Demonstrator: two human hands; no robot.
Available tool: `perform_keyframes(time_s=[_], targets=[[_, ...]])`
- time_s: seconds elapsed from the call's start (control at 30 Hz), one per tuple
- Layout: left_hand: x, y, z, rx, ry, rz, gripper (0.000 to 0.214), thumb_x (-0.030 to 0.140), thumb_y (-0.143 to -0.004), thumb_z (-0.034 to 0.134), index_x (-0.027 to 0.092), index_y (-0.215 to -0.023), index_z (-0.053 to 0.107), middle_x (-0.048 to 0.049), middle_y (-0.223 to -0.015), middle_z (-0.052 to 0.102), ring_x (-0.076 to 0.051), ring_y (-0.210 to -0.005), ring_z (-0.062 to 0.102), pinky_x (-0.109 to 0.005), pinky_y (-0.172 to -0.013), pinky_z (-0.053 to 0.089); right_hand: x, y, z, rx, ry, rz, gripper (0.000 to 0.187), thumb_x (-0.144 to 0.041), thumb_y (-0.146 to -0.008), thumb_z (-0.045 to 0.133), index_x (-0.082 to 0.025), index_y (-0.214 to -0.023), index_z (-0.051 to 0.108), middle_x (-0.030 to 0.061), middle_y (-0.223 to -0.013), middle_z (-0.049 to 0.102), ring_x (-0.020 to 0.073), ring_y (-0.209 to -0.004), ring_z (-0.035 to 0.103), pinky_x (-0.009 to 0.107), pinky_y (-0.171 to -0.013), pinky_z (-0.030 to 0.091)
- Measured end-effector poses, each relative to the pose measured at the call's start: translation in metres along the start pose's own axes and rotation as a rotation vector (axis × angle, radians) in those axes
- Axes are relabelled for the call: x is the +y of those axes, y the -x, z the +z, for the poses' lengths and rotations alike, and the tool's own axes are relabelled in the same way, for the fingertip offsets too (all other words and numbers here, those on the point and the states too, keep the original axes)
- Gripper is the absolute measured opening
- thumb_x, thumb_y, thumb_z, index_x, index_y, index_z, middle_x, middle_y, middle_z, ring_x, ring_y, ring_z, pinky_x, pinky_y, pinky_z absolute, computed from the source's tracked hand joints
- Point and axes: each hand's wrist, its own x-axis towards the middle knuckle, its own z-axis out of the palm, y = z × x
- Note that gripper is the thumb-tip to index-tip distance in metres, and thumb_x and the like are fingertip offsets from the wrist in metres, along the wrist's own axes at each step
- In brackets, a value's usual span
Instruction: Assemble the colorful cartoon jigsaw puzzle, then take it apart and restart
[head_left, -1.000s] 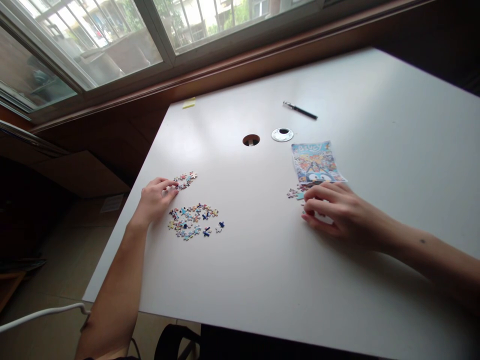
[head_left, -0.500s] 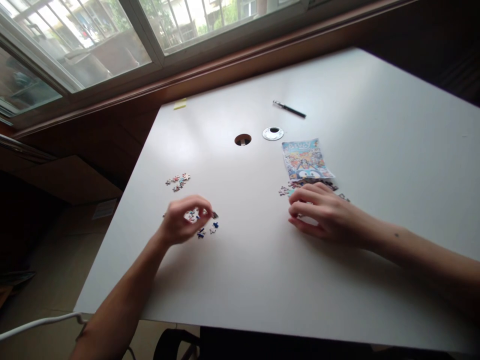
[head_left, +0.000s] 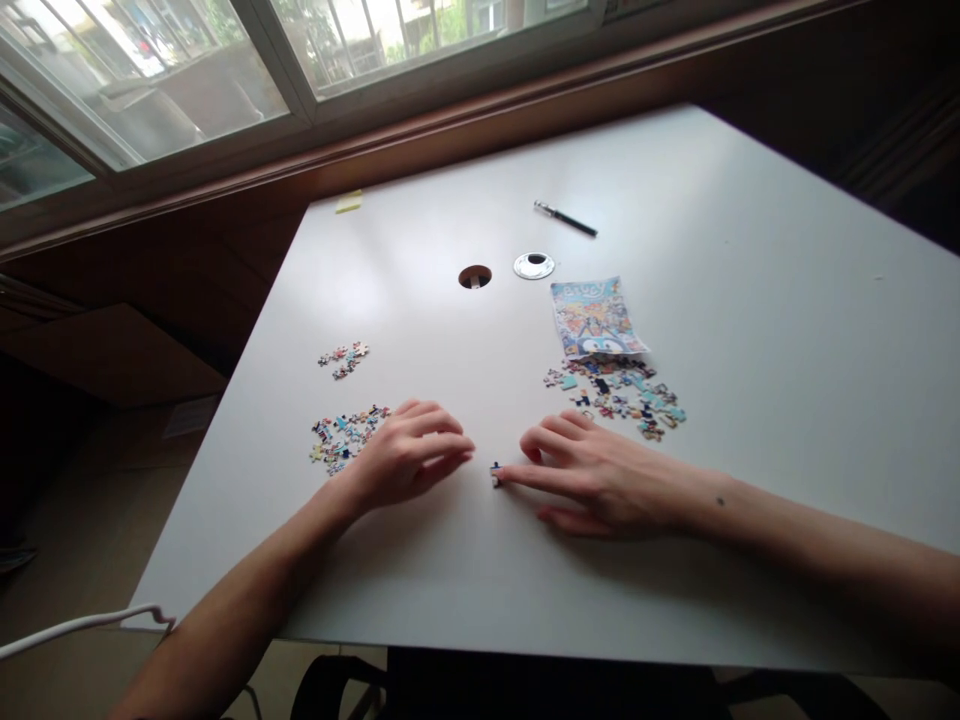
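A single puzzle piece (head_left: 496, 473) is lying on the white bench (head_left: 750, 300), betw. both hands. It is being touched by the right hand (head_left: 600, 475) w/ one extended fingertip (head_left: 504, 474); grip released, nothing clasped. Left hand (head_left: 409, 460) is resting flat just left of it, grip also loose, holding nothing. Right is nearer.

On the counter (head_left: 750, 300), the left hand (head_left: 409, 460) and right hand (head_left: 600, 475) lie flat side by side near the front edge, a single piece (head_left: 496, 474) between them, touching the right forefinger tip. Left of the left hand lies a pile (head_left: 341, 438), with a smaller pile (head_left: 343, 359) behind it. Behind the right hand lies a third pile (head_left: 619, 390), then the leaflet (head_left: 595, 318), the ring (head_left: 534, 265) with the hole (head_left: 475, 276) to its left, and the pen (head_left: 565, 218) farthest back.
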Motion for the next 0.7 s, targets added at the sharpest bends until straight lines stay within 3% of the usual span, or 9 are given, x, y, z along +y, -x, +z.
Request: perform_keyframes(time_s=[0.13, 0.2, 0.23, 0.37, 0.53, 0.7], targets=[[-0.055, 0.029, -0.038, 0.247, -0.342, -0.426, 0.015, 0.029, -0.095, 0.062, 0.021, -0.09, 0.073, -0.0057, -0.093, 0.073, -0.023, -0.094, 0.063, -0.039, -0.092, 0.049, 0.017, 0.012, -0.009, 0.116, 0.065, 0.061, 0.01, -0.027, -0.094, 0.06, -0.022, -0.097, 0.067, 0.005, -0.089, 0.061, 0.019, -0.084, 0.051, 0.036, -0.083, 0.037], [-0.083, 0.05, -0.057, 0.283, -0.535, -0.674, 0.017, 0.033, -0.093, 0.063, 0.022, -0.095, 0.076, -0.0053, -0.102, 0.073, -0.025, -0.1, 0.06, -0.041, -0.098, 0.046, 0.028, 0.017, -0.013, 0.171, 0.135, 0.111, 0.013, -0.023, -0.095, 0.059, -0.021, -0.082, 0.063, 0.0037, -0.082, 0.061, 0.0185, -0.081, 0.051, 0.035, -0.081, 0.037], [-0.094, 0.059, -0.064, 0.279, -0.558, -0.721, 0.018, 0.034, -0.09, 0.066, 0.02, -0.096, 0.077, -0.0061, -0.101, 0.072, -0.027, -0.099, 0.059, -0.042, -0.098, 0.046, 0.032, 0.019, -0.015, 0.19, 0.171, 0.135, 0.017, -0.023, -0.095, 0.058, -0.021, -0.077, 0.06, 0.0032, -0.079, 0.061, 0.0182, -0.079, 0.051, 0.035, -0.079, 0.037], [-0.114, 0.079, -0.07, 0.223, -0.544, -0.78, 0.02, 0.034, -0.085, 0.07, 0.024, -0.101, 0.078, -0.0049, -0.1, 0.073, -0.026, -0.094, 0.06, -0.04, -0.092, 0.048, 0.041, 0.023, -0.017, 0.214, 0.263, 0.189, 0.024, -0.022, -0.094, 0.059, -0.021, -0.07, 0.055, 0.0022, -0.074, 0.062, 0.0177, -0.075, 0.052, 0.035, -0.077, 0.038], [-0.11, 0.074, -0.061, 0.177, -0.494, -0.789, 0.025, 0.038, -0.09, 0.063, 0.025, -0.105, 0.078, -0.0059, -0.103, 0.073, -0.026, -0.1, 0.061, -0.038, -0.097, 0.046, 0.04, 0.023, -0.015, 0.211, 0.271, 0.193, 0.024, -0.023, -0.094, 0.059, -0.021, -0.07, 0.056, 0.0018, -0.073, 0.062, 0.0177, -0.075, 0.053, 0.035, -0.077, 0.039], [-0.102, 0.067, -0.065, 0.231, -0.359, -0.846, 0.021, 0.038, -0.085, 0.066, 0.022, -0.093, 0.076, -0.0052, -0.097, 0.074, -0.023, -0.09, 0.063, -0.035, -0.087, 0.048, 0.04, 0.023, -0.015, 0.21, 0.28, 0.182, 0.024, -0.023, -0.094, 0.06, -0.021, -0.07, 0.054, 0.0018, -0.074, 0.062, 0.0178, -0.075, 0.053, 0.035, -0.078, 0.039]])
